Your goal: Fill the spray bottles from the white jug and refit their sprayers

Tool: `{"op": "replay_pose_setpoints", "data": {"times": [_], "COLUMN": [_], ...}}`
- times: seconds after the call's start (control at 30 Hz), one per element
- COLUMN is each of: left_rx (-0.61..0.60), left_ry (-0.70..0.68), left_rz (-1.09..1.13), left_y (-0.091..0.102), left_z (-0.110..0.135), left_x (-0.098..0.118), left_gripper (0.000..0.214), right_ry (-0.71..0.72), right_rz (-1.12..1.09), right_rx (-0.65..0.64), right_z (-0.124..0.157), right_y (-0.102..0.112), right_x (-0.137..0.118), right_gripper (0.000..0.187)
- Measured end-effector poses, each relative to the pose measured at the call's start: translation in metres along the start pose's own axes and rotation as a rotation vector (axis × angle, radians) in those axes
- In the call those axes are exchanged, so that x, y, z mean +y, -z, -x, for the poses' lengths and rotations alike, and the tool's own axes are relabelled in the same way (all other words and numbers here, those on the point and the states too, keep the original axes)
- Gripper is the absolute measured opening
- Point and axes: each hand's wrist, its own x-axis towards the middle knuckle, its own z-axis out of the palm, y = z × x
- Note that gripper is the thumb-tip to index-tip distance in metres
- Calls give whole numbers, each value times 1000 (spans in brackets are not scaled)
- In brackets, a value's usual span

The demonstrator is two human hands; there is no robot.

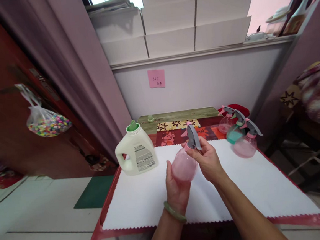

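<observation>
A pink see-through spray bottle [184,166] with a grey trigger head is held tilted above the white cloth [140,199]. My left hand [177,189], with a green bangle on its wrist, cups the bottle's round body from below and the left side. At the neck, just under the trigger, the fingers of my right hand [208,160] are closed around the collar. To the left stands a large cream jug [139,153] with a handle, a printed label and a green spout in its uncapped mouth.
Several spray bottles, pink ones [245,147] and a green one [234,133], stand at the table's right edge. A small green cap [150,118] lies at the back. A pink note [156,78] is on the wall; a bag of colourful beads [47,123] hangs from the door.
</observation>
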Motion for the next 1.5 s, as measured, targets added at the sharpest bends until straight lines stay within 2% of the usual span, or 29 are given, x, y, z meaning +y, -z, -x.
{"op": "replay_pose_setpoints", "data": {"times": [0.13, 0.2, 0.4, 0.53, 0.67, 0.73, 0.8, 0.97, 1.03, 1.1, 1.13, 1.2, 1.37, 1.43, 1.5], "left_rx": [-67, -74, -134, -200, -116, -50, -28, -91, -77, -67, -75, -114, -174, -195, -199], "left_ry": [300, 402, 532, 553, 490, 408, 290, -77, -220, -285, -271, -145, 365, 473, 510], "left_rz": [-36, -69, -141, -169, -205, -230, -248, -313, -327, -320, -310, -270, -173, -211, -251], "left_y": [10, 15, 25, 31, 28, 22, 15, 10, 12, 12, 12, 11, 16, 21, 25], "left_z": [4, 5, -3, -7, -4, 0, 4, 12, 14, 15, 15, 15, 7, 3, 1], "left_x": [1, 3, 8, 5, 0, -3, -6, -22, -27, -29, -28, -21, 2, 5, 2], "left_gripper": [67, 74, 78, 77, 74, 70, 65, 58, 54, 53, 54, 59, 70, 69, 67], "right_ry": [-64, -62, -57, -77, -92, -78, -50, -29, -19, 13, 30, 54, 84, 76, 57], "right_rz": [41, 69, 92, 145, 220, 228, 242, 232, 200, 175, 174, 188, 161, 158, 172], "right_rx": [-57, -92, -302, -283, -161, -94, -27, 124, 157, 156, 136, 71, -237, -372, -437], "right_z": [2, 4, 7, 10, 14, 15, 16, 19, 20, 21, 21, 21, 18, 18, 18], "right_y": [3, 7, 16, 14, 9, 6, 3, -1, -1, 0, 1, 5, 20, 25, 27], "right_x": [-2, -5, -23, -26, -22, -23, -24, -19, -15, -13, -13, -14, -25, -28, -27], "right_gripper": [48, 46, 41, 42, 43, 43, 43, 41, 40, 40, 39, 39, 41, 40, 39]}}
